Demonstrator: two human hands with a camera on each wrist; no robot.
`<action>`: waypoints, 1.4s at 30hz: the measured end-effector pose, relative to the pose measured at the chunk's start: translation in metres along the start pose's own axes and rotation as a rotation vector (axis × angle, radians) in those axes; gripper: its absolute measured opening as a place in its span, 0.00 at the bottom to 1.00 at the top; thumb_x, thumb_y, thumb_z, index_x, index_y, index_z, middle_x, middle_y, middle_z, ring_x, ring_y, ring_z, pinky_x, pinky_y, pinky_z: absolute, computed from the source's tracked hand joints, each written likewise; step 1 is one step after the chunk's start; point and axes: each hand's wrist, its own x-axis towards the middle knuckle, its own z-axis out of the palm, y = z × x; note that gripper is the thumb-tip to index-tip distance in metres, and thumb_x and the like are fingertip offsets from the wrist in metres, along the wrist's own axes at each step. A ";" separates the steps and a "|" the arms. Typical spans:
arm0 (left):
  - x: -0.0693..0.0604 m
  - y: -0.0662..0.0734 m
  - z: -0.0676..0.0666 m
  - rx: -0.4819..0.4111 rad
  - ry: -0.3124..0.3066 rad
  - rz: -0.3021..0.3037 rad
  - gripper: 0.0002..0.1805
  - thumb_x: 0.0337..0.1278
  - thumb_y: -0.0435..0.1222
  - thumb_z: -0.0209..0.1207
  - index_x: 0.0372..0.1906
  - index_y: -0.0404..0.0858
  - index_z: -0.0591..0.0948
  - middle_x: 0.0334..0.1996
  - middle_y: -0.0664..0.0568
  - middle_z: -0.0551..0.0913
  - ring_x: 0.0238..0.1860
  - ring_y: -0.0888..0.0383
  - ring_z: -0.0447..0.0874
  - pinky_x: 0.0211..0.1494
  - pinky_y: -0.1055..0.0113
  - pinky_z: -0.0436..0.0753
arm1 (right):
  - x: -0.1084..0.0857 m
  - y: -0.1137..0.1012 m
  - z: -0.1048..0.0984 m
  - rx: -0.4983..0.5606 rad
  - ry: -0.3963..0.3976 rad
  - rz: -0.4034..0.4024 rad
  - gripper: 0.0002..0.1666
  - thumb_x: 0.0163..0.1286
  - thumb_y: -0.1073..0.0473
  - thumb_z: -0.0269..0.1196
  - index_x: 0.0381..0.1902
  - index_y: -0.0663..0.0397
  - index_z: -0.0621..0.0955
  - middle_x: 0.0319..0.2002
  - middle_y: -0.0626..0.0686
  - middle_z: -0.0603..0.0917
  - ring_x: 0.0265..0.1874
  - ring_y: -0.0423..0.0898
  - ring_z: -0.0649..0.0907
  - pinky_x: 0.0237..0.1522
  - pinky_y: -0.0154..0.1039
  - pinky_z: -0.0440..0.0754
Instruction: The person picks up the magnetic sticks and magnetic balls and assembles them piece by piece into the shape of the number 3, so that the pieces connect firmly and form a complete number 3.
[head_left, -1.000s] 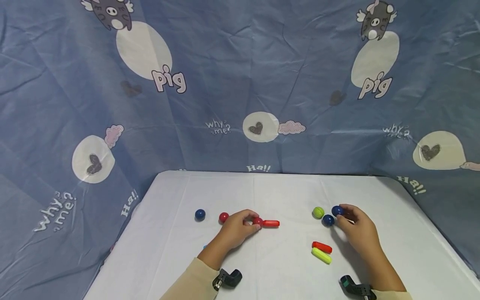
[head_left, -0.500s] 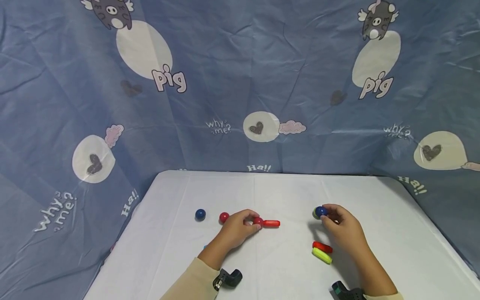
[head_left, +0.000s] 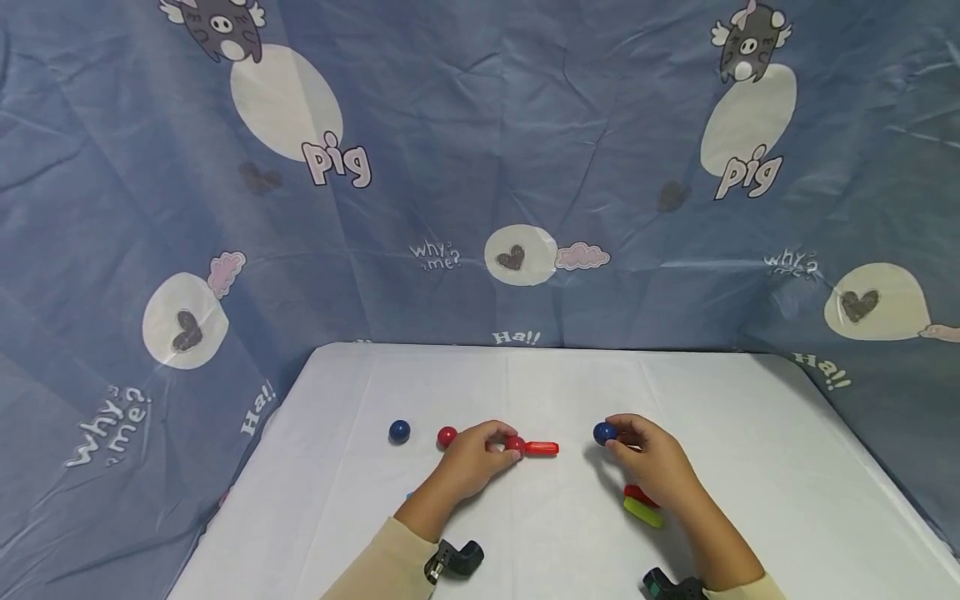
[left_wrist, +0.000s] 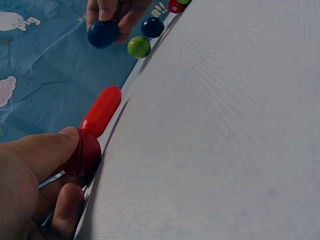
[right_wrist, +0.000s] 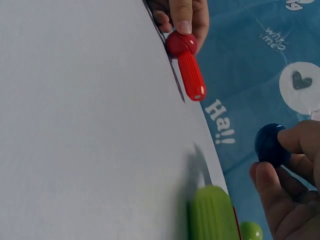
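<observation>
White table (head_left: pixel 555 533): balls (head_left: pixel 399 431), 2 rods (head_left: pixel 643 512) lying together.

A red rod (head_left: pixel 543 448) touches a red ball (head_left: pixel 513 443), a blue ball (head_left: pixel 603 433) raised.

Blue pig-print cloth (head_left: pixel 420 183) behind and beside table (head_left: pixel 570 379) under white cover; creases visible.

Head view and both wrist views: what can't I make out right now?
Head: a light blue piece; the left forearm hides most, so its shape is unclear.
Head: the shiny green ball and the loose shiny blue ball beside it; apparently behind the right hand.
Head: part of the short red rod; the right hand covers it.
Right wrist: one end of the ribbed green rod; cut off by the bottom edge.
</observation>
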 end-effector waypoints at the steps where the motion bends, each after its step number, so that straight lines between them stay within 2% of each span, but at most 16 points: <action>1: 0.000 0.000 0.000 0.000 0.002 0.000 0.16 0.59 0.45 0.74 0.52 0.57 0.86 0.35 0.64 0.82 0.36 0.60 0.78 0.38 0.66 0.78 | 0.001 -0.001 0.002 0.000 -0.008 -0.001 0.21 0.74 0.54 0.69 0.62 0.49 0.82 0.55 0.52 0.88 0.57 0.53 0.86 0.59 0.53 0.83; 10: 0.000 -0.001 0.000 -0.006 0.005 0.006 0.16 0.59 0.45 0.74 0.51 0.57 0.86 0.34 0.64 0.82 0.36 0.60 0.78 0.38 0.67 0.77 | 0.010 -0.008 0.021 -0.030 -0.060 0.040 0.21 0.72 0.59 0.68 0.62 0.50 0.83 0.56 0.54 0.88 0.58 0.54 0.86 0.60 0.55 0.83; 17: 0.000 0.001 -0.001 -0.006 0.006 -0.002 0.16 0.59 0.45 0.74 0.52 0.56 0.86 0.33 0.63 0.82 0.35 0.60 0.78 0.37 0.67 0.77 | 0.017 -0.015 0.035 -0.044 -0.069 0.054 0.19 0.69 0.62 0.70 0.58 0.51 0.85 0.51 0.51 0.89 0.50 0.47 0.86 0.51 0.46 0.85; 23: 0.002 0.001 0.000 0.000 0.011 -0.001 0.15 0.60 0.45 0.74 0.51 0.57 0.86 0.32 0.63 0.81 0.34 0.60 0.78 0.36 0.67 0.77 | 0.019 -0.017 0.041 -0.050 -0.060 0.033 0.18 0.68 0.63 0.71 0.56 0.52 0.86 0.47 0.50 0.89 0.46 0.45 0.86 0.47 0.42 0.84; 28: 0.002 0.000 0.000 0.007 0.005 -0.003 0.15 0.59 0.46 0.74 0.51 0.57 0.86 0.33 0.63 0.82 0.34 0.60 0.77 0.36 0.67 0.77 | 0.020 -0.019 0.047 -0.052 -0.065 0.049 0.19 0.68 0.63 0.71 0.57 0.52 0.85 0.48 0.49 0.89 0.49 0.45 0.86 0.52 0.46 0.85; 35: 0.002 -0.003 0.000 0.028 0.013 0.022 0.16 0.59 0.47 0.74 0.51 0.58 0.86 0.46 0.66 0.86 0.38 0.61 0.77 0.41 0.66 0.77 | 0.022 -0.024 0.055 -0.098 -0.048 0.044 0.20 0.68 0.64 0.71 0.58 0.56 0.85 0.51 0.54 0.87 0.54 0.50 0.85 0.60 0.53 0.82; 42: 0.002 -0.002 -0.001 0.024 0.005 0.029 0.16 0.59 0.46 0.74 0.51 0.57 0.86 0.45 0.65 0.86 0.37 0.61 0.77 0.40 0.66 0.78 | 0.022 -0.021 0.057 -0.128 -0.043 0.048 0.21 0.68 0.64 0.71 0.58 0.56 0.85 0.51 0.54 0.87 0.55 0.51 0.85 0.62 0.55 0.81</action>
